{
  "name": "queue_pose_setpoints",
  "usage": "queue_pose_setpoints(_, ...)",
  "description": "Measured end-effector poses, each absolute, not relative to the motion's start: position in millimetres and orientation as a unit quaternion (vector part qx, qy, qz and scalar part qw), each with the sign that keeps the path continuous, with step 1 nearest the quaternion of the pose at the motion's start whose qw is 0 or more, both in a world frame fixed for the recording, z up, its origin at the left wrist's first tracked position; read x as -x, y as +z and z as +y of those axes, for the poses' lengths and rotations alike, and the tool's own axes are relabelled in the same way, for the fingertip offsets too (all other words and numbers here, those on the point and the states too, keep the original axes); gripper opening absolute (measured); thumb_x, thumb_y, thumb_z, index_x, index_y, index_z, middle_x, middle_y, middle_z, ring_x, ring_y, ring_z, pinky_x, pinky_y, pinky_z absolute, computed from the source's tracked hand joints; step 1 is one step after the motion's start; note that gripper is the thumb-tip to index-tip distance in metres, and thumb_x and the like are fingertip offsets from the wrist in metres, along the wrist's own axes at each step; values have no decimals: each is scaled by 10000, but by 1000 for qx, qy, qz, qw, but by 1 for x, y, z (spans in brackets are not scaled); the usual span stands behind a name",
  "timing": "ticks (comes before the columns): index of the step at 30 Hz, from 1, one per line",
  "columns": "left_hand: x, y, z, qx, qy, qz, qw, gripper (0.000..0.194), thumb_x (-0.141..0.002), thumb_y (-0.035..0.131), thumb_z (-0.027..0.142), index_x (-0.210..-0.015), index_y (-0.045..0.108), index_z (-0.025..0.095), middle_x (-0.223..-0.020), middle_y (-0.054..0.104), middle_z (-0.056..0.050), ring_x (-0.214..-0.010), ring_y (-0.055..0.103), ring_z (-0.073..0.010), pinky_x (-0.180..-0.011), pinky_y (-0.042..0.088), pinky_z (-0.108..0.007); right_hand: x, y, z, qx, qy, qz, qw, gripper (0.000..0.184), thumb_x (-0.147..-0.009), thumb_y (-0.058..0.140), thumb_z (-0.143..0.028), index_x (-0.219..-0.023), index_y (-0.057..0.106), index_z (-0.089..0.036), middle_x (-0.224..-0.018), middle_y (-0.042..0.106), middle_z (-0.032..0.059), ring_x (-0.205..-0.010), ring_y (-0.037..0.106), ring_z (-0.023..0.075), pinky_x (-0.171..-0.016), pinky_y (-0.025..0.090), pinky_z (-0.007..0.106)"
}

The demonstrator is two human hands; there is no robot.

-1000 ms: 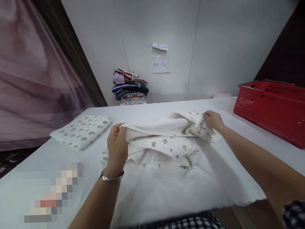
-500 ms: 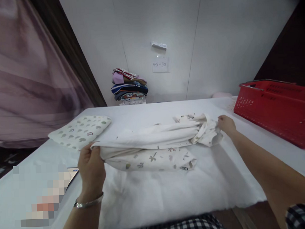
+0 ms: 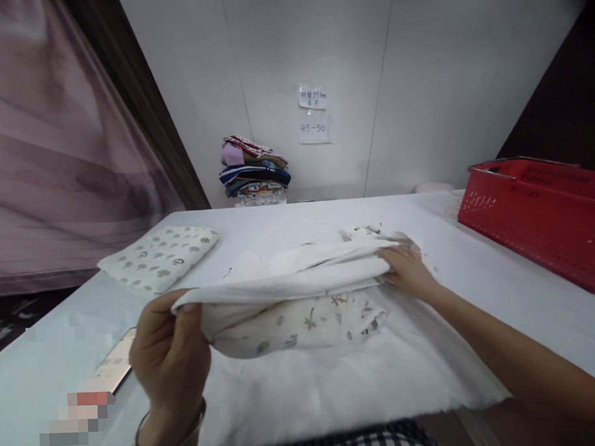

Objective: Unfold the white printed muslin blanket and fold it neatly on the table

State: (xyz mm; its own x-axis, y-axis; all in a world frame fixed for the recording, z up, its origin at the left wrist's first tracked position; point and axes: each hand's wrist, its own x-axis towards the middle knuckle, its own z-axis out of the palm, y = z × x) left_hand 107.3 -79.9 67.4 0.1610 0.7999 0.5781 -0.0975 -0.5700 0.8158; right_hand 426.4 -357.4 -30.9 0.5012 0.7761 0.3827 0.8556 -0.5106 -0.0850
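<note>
A white garment [image 3: 305, 323] with small plant prints lies loosely bunched across the middle of the table; its exact kind is not clear. Its plain inner side faces up along the top, with printed fabric showing below. At the left end, my left hand [image 3: 170, 351] pinches the edge between thumb and fingers and holds it slightly raised. My right hand [image 3: 409, 271] grips the fabric near the right end, its fingertips partly buried in the folds. Between the two hands the edge is stretched into a long, nearly straight band.
A folded white cloth with mushroom prints [image 3: 159, 257] lies on the left of the white-covered table [image 3: 303, 398]. Nearer stands a partly pixelated phone [image 3: 119, 362]. At the right is a red basket [image 3: 536, 224]. Stacked clothes [image 3: 254, 172] rest by the back wall [image 3: 310, 40].
My left hand has moved left and nearer, stretching the garment's edge. My right hand first moved outward right, then came back left onto the fabric. The garment has gone from bunched to elongated.
</note>
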Motion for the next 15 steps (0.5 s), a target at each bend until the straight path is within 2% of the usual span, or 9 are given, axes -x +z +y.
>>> queue_pose_setpoints(3, -107, 59, -73, -664, 576, 281, 386, 185, -751, 608, 393, -844, 611, 234, -657, 554, 43, -561, 456, -117, -511, 368, -244, -470, -28, -386, 892, -161, -412, 97, 389, -760, 550, -315, -1140, 575, -233, -1142, 618, 82, -1070, 537, 276, -938, 323, 492)
queue_pose_setpoints(7, -118, 42, -63, -718, 486, 327, 376, 217, -749, 573, 408, -850, 624, 222, -619, 555, 37, -547, 469, -127, -486, 374, -237, -506, -12, -405, 882, -193, -424, 71, 372, -725, 527, -234, -1089, 603, -221, -1212, 579, 83, -1137, 491, 261, -963, 294, 469)
queue_pose_setpoints(11, -131, 23, -56, -724, 388, 311, 478, 212, -737, 578, 392, -847, 621, 216, -683, 604, 22, -624, 522, -138, -550, 406, -233, -521, -3, -405, 878, -193, -427, 94, 464, -655, 445, -81, -1062, 632, -201, -1236, 566, 76, -1163, 477, 220, -973, 321, 400)
queue_pose_setpoints(15, -134, 9, -81, -767, 255, 219, 547, 187, -754, 572, 364, -860, 627, 221, -711, 618, 9, -648, 536, -146, -577, 414, -240, -498, 1, -389, 882, -208, -407, 115, 462, -630, 425, -54, -997, 670, -189, -1135, 625, 86, -1140, 494, 264, -996, 285, 479)
